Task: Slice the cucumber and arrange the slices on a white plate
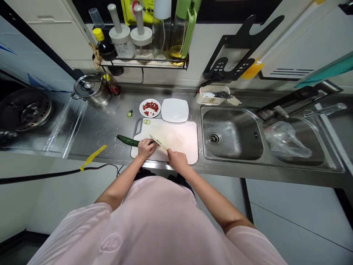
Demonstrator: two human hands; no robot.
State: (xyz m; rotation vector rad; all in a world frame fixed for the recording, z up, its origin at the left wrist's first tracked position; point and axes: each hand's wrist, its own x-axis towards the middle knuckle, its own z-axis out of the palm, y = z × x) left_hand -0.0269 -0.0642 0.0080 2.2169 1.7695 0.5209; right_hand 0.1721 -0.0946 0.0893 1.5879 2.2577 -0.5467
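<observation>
My left hand (pixel 147 148) is closed around the right-hand part of a dark green cucumber (pixel 127 140), whose other end juts out past the left edge of the cutting board. In my right hand (pixel 178 159) is the handle of a kitchen knife (pixel 159 142); its blade slants up and left, right beside my left fingers at the cucumber's end. Both hands are over the white cutting board (pixel 182 138). A few cucumber slices (pixel 147 121) lie at the board's upper left corner. My left fingers partly hide the cut end.
Behind the board stand a plate of chopped red pieces (pixel 150 115) and a white square plate (pixel 174 109). Cucumber scraps (pixel 129 113) lie on the steel counter to the left, near a lidded pot (pixel 92 90). A sink (pixel 231 134) is to the right, below a utensil box (pixel 212 100).
</observation>
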